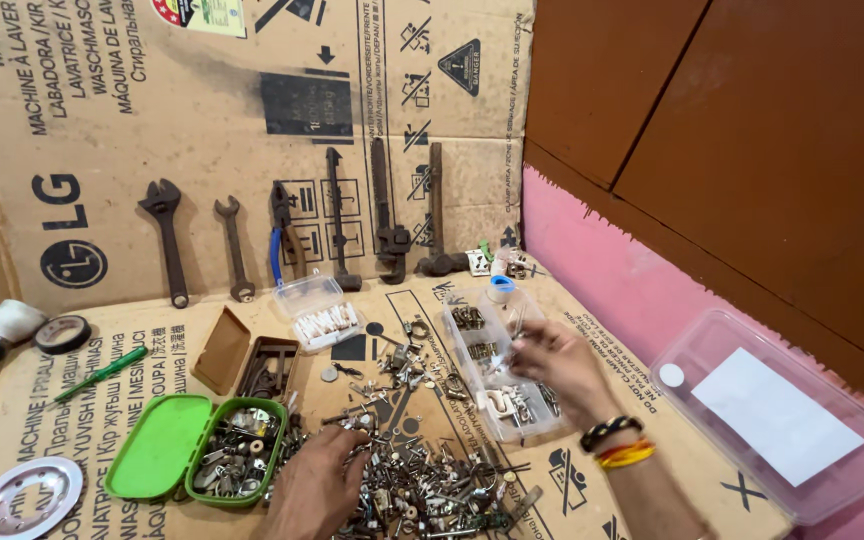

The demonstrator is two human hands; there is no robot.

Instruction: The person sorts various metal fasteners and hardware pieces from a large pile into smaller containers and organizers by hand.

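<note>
Everything here is placed from the heap of small metal parts [422, 480] lying on flattened cardboard [592, 440] on the floor. Far left of the heap lies a round metal disc [24, 497], and up from that a roll of black tape [62, 334] and a green-handled screwdriver [102, 373]. Just left of the heap sits an open green box [237, 462] holding more metal bits, its lid [157, 447] folded out flat. The left hand [317, 485] rests on the heap's left edge, fingers [357, 440] curled down into the loose parts; whether they pinch anything cannot be told. Behind the heap, spanners and wrenches [282, 235] lean in a row against the upright cardboard. Right of the heap stands a clear compartment box [497, 370], and the right hand [557, 365] hovers over it, fingers [522, 345] pinched together around something too small to make out. Farthest right lies a clear plastic lid [782, 415].
</note>
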